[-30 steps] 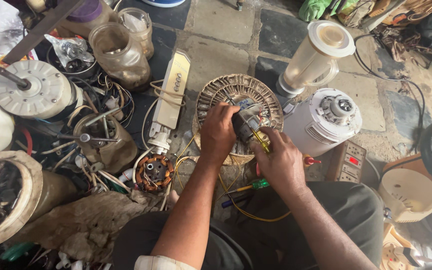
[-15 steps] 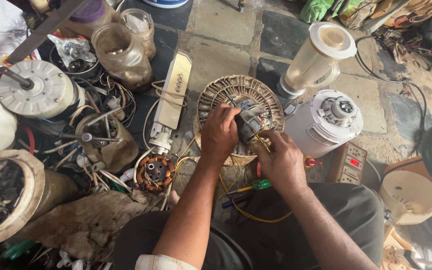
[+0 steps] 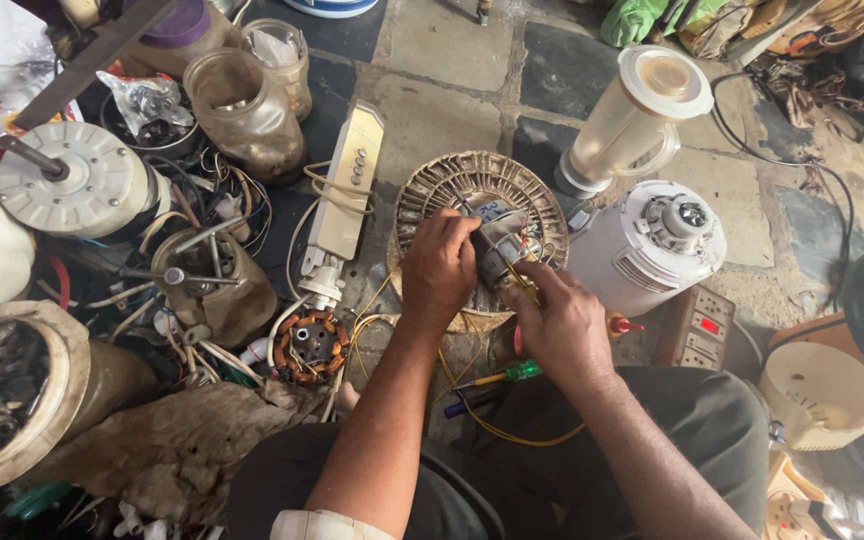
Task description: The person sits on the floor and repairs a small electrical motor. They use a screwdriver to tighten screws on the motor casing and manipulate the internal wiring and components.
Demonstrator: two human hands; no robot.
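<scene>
A round dusty fan grille housing (image 3: 442,195) lies on the stone floor in front of me, with a small grey motor (image 3: 500,243) and its coloured wires at the centre. My left hand (image 3: 439,270) grips the motor from the left side. My right hand (image 3: 562,325) pinches the yellow wires (image 3: 508,272) at the motor's lower right. More yellow wire (image 3: 512,432) loops down onto my lap.
A white blender base (image 3: 647,245) and its jar (image 3: 632,120) stand to the right. A cream switch panel (image 3: 344,195), a copper-wound stator (image 3: 310,345), a green-handled screwdriver (image 3: 512,372), jars (image 3: 242,110) and a pot of scrap parts (image 3: 2,390) crowd the left. A power strip (image 3: 702,328) lies right.
Both hands have stayed on the motor; the fingers shifted slightly, the right hand moving from the motor's top down to the wires at its lower right.
</scene>
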